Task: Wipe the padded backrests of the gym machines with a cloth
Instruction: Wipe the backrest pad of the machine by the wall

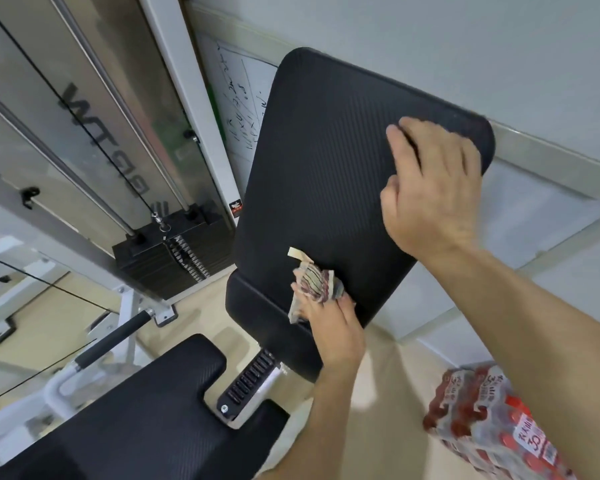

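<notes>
Your left hand (pixel 329 323) was closed around a bunched cloth (pixel 314 282), pressing it against the backrest (pixel 326 161) near its 6 o'clock edge. Your right hand (pixel 430 188) lay loosely curled, holding nothing, fingers on the pad toward 2 o'clock. At 8 o'clock from the backrest sat the seat (pixel 146 410).

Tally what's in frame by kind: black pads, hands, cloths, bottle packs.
Black pads: 3, namely backrest, small pad, seat
Hands: 2, left hand, right hand
Cloths: 1, cloth
Bottle packs: 1, bottle pack
Total: 7
</notes>
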Motion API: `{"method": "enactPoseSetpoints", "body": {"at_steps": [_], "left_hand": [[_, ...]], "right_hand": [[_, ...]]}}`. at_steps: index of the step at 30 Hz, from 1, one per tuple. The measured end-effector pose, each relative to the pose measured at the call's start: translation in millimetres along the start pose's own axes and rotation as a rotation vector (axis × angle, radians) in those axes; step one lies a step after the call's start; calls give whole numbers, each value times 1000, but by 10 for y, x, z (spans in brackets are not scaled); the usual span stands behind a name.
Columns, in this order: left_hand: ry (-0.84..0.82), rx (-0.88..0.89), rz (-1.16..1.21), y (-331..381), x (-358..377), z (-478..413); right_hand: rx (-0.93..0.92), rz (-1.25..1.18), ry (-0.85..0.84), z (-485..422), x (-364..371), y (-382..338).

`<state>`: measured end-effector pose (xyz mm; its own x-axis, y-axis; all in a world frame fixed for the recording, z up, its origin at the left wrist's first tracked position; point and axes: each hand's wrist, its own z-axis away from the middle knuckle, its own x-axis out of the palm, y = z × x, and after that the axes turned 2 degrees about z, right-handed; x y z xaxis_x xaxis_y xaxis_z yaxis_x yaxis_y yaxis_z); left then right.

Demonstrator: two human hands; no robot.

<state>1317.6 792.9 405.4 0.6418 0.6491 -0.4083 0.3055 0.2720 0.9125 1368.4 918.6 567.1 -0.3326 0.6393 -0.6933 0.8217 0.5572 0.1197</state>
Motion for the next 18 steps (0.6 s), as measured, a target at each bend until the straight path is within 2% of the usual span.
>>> {"method": "enactPoseSetpoints", "body": {"at_steps": [4, 6, 9, 12, 14, 17, 18], "left_hand": [[144, -133, 43, -367, -359, -1058], [172, -132, 28, -598, -417, -1430], [196, -162, 26, -667, -321, -1241], [34, -261, -13, -853, -57, -439], [-110, -249, -66, -979, 157, 18], [-191, -119, -107, -939, 264, 199], [-183, -75, -35, -774, 191, 105]], "right_hand": [[-222, -98, -131, 792, 111, -347], [-239, -135, -223, 1143, 191, -469], [-206, -135, -327, 1520, 263, -555], [-167, -140, -335, 1684, 269, -609], [-165, -151, -330, 1759, 257, -621], [-196, -145, -279, 1821, 226, -624], [-196, -147, -257, 1831, 218, -613]]}}
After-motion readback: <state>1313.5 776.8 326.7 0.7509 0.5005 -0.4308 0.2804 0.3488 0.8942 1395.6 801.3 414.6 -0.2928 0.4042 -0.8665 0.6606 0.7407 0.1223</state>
